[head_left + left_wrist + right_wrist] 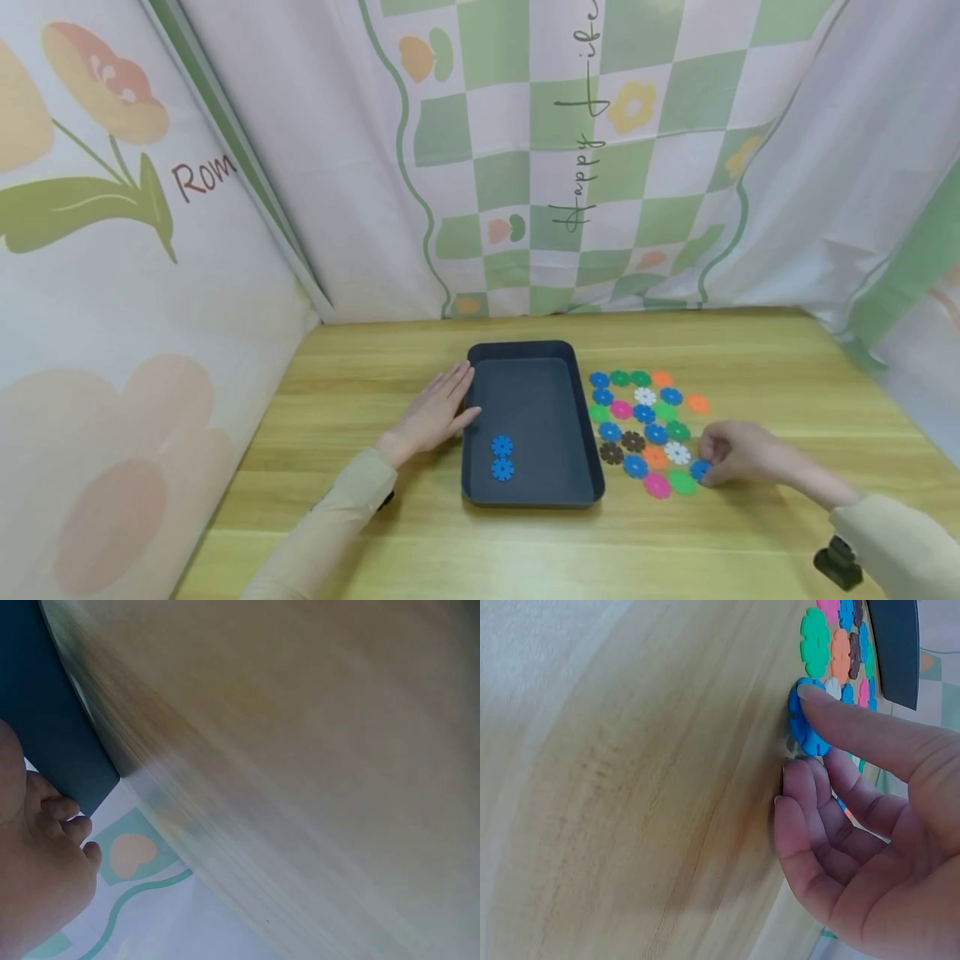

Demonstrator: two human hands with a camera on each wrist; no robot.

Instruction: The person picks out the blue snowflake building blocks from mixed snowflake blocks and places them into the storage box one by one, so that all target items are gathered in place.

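A dark rectangular tray (532, 396) lies on the table, with two blue flower-shaped discs (502, 469) near its front left corner. My left hand (429, 417) rests against the tray's left rim, fingers extended and thumb over the edge. In the left wrist view, its curled-looking fingertips (75, 829) meet the tray's side. On the right, my right hand (746, 452) pinches a blue flower-shaped disc (804, 727) by its edge, thumb on the near face and index finger behind. That disc stands tilted at the right border of a group of similar discs.
Several flat notched discs (656, 457) in blue, green, orange, pink, white and brown lie spread right of the tray. The wooden table (360, 358) ends at a patterned curtain (495, 117) at the back and a white printed cloth (150, 333) at left.
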